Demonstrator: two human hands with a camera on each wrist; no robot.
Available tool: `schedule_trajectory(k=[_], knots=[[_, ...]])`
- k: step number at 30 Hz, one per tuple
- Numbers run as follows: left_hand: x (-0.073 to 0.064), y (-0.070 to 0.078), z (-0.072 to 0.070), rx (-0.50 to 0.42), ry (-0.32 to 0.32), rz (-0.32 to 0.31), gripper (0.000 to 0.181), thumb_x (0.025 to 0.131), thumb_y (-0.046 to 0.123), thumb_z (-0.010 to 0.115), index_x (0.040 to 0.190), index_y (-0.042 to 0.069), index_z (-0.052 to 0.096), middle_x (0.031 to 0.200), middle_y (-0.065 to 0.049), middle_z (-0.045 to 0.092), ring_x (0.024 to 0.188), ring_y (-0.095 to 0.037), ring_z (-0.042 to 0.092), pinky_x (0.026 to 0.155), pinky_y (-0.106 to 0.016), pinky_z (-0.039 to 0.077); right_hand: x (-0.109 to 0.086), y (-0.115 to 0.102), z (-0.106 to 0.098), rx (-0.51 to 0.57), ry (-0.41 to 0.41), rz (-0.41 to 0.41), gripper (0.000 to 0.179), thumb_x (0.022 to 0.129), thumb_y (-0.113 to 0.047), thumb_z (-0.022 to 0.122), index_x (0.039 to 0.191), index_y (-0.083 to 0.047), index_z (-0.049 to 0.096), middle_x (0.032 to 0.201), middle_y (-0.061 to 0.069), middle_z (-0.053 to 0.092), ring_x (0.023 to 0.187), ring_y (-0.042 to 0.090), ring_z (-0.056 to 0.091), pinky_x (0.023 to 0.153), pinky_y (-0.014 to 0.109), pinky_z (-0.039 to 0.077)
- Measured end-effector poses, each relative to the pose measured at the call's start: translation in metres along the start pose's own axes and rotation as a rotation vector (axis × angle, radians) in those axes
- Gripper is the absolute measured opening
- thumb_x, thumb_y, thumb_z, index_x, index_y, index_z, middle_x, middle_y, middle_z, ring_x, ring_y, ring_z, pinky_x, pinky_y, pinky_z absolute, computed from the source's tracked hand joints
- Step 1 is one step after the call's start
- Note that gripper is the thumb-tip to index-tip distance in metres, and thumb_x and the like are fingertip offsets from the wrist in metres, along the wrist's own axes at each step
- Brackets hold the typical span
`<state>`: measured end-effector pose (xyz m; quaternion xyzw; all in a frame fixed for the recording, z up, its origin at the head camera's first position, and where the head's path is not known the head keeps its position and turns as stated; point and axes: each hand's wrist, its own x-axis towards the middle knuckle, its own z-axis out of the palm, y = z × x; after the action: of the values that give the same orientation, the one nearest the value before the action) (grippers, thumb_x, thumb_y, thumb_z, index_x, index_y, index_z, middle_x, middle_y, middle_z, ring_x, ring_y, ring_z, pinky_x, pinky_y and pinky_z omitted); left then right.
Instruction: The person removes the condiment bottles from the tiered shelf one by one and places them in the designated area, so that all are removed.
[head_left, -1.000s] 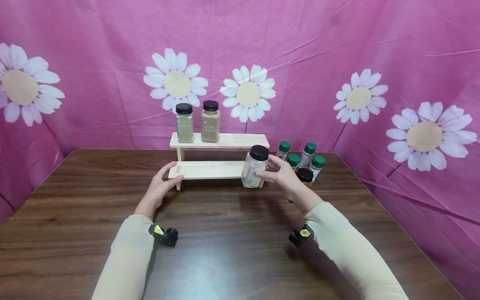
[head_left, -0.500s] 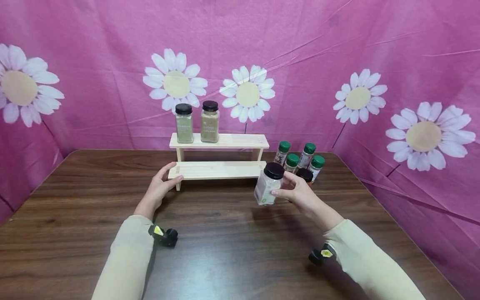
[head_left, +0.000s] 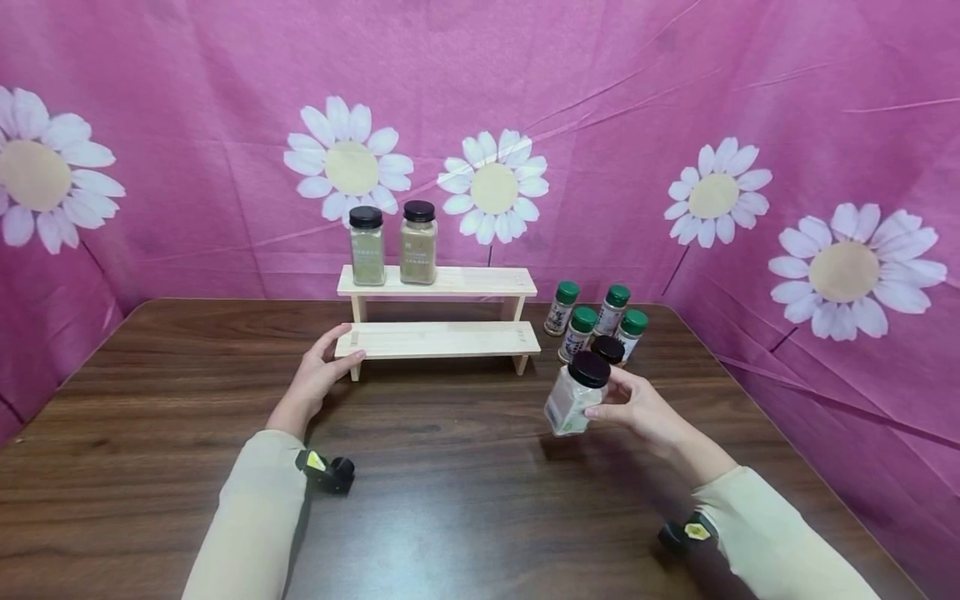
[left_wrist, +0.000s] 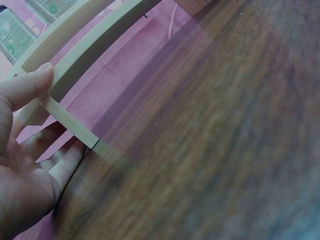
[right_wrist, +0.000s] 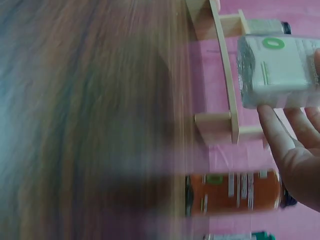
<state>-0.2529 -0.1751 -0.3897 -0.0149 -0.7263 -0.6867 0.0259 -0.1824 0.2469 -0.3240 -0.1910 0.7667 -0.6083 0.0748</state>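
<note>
A clear spice jar (head_left: 567,408) with a black lid and pale contents is held by my right hand (head_left: 652,417), thumb on the near side and fingers behind. In the right wrist view, the jar (right_wrist: 280,70) is off the tabletop, its base apart from the wood. My left hand (head_left: 315,382) holds the left end of a two-step wooden rack (head_left: 442,339). The left wrist view has the thumb (left_wrist: 35,82) on the lower board, with other fingers around the side by the leg. Two black-lidded spice jars, one greenish (head_left: 368,257) and one tan (head_left: 417,252), stand on the upper step.
Several green-capped spice bottles (head_left: 576,335) stand right of the rack. Just behind the held jar is another black-lidded jar (head_left: 607,348), whose reddish-orange contents (right_wrist: 235,192) show in the right wrist view. A pink flowered cloth (head_left: 600,125) hangs behind the brown wooden table (head_left: 435,483).
My right hand has carried the jar from the lower step's right end rightward and toward me, uncovering that end. The left hand and the rack have stayed in place.
</note>
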Motion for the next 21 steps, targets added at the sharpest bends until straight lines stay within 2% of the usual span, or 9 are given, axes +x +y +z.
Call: schedule_trajectory(k=[8, 18, 21], knots=[[-0.003, 0.001, 0.0, 0.0, 0.0, -0.005, 0.062, 0.081, 0.013, 0.06, 0.134, 0.006, 0.028, 0.129, -0.016, 0.035, 0.102, -0.013, 0.038, 0.083, -0.019, 0.032, -0.017, 0.007, -0.022, -0.038, -0.014, 0.002, 0.041, 0.073, 0.006, 0.062, 0.098, -0.027, 0.059, 0.085, -0.001, 0.061, 0.078, 0.012, 0.054, 0.064, 0.025, 0.044], [-0.002, -0.002, -0.001, 0.005, 0.005, 0.008, 0.062, 0.081, 0.014, 0.061, 0.133, 0.006, 0.029, 0.129, -0.017, 0.035, 0.101, -0.012, 0.038, 0.081, -0.019, 0.032, -0.033, 0.017, -0.047, 0.039, -0.022, 0.005, 0.038, 0.075, 0.009, 0.058, 0.096, -0.022, 0.061, 0.085, -0.002, 0.061, 0.078, 0.012, 0.057, 0.065, 0.024, 0.046], [-0.001, -0.002, 0.0, 0.003, 0.003, 0.002, 0.062, 0.081, 0.014, 0.061, 0.133, 0.006, 0.029, 0.129, -0.017, 0.035, 0.102, -0.013, 0.038, 0.082, -0.02, 0.032, -0.036, 0.023, -0.057, 0.053, -0.025, 0.002, 0.034, 0.074, 0.006, 0.06, 0.097, -0.02, 0.061, 0.086, -0.001, 0.061, 0.078, 0.012, 0.057, 0.065, 0.025, 0.047]])
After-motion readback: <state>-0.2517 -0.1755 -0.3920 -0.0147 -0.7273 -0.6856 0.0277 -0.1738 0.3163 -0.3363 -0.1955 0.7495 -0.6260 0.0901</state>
